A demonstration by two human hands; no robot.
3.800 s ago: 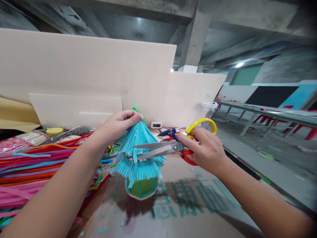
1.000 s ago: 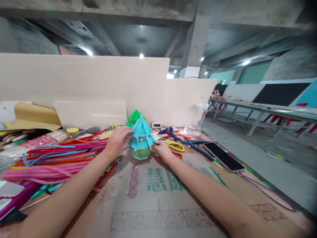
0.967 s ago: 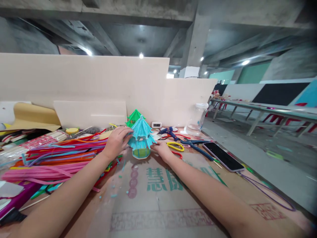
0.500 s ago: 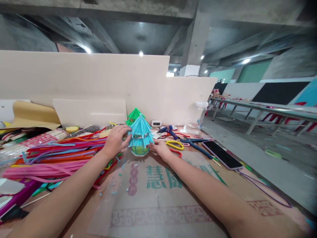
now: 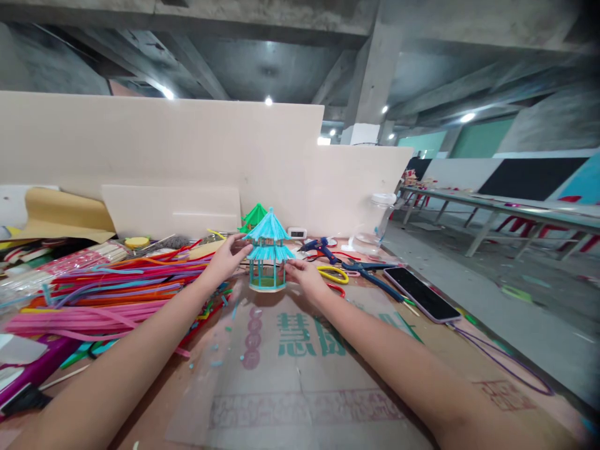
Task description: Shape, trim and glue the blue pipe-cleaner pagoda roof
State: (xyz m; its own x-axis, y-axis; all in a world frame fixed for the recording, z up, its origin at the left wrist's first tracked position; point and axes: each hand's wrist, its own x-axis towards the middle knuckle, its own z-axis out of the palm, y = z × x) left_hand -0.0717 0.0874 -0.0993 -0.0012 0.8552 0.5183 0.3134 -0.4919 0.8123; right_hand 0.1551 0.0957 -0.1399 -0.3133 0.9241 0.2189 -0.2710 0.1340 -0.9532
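A small model pavilion (image 5: 268, 251) with two tiers of light-blue roof, thin blue posts and a green floor is held upright between my hands. My left hand (image 5: 229, 255) grips it at the left edge of the roof, fingers closed against it. On the other side, my right hand (image 5: 304, 275) pinches the pavilion near its posts, below the lower roof. A green-roofed model (image 5: 255, 215) stands behind it, partly hidden. Beneath lies a brown printed sheet (image 5: 281, 375) with green and red characters.
Bundles of coloured pipe cleaners (image 5: 117, 294) spread over the left. To the right are yellow-handled scissors (image 5: 334, 274), a blue glue gun (image 5: 323, 249), dark pliers (image 5: 375, 278) and a phone (image 5: 422, 294). A clear jar (image 5: 376, 222) and small white timer (image 5: 296, 233) stand farther back.
The pavilion has tilted from leaning toward me to more upright, so its open posts and floor now show. My hands have shifted slightly with it.
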